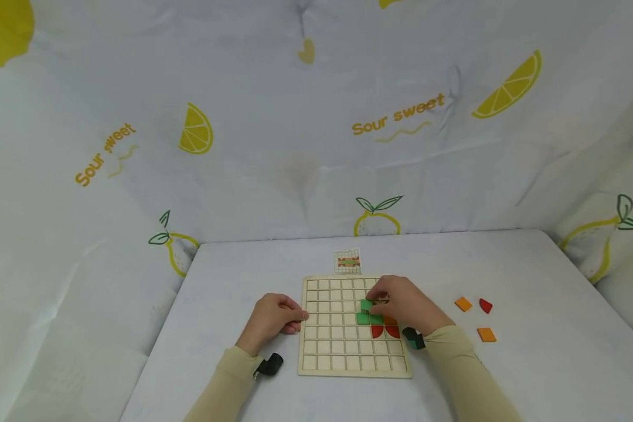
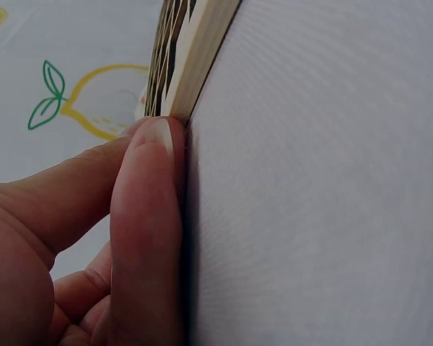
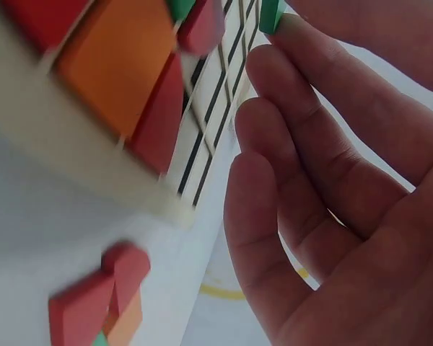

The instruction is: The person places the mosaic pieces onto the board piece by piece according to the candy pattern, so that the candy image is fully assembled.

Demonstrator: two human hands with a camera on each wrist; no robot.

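Observation:
A pale wooden grid board (image 1: 330,347) lies flat before me. My left hand (image 1: 275,316) holds the board's left edge, thumb and index fingertips meeting there in the left wrist view. Over the right half of the board, my right hand (image 1: 403,302) pinches a small green square tile (image 1: 366,305) between thumb and index finger. Just below it, more green squares (image 1: 363,318) sit in the grid. Beside these are an orange tile (image 3: 119,65) and red rounded pieces (image 1: 377,332). The right hand hides part of the upper right cells.
Behind the board lies a small pattern card (image 1: 347,262) with a coloured grid picture. To the right are loose pieces: an orange square (image 1: 463,303), a red quarter-round piece (image 1: 485,305) and another orange square (image 1: 486,334). A white printed cloth (image 1: 274,193) hangs behind the table.

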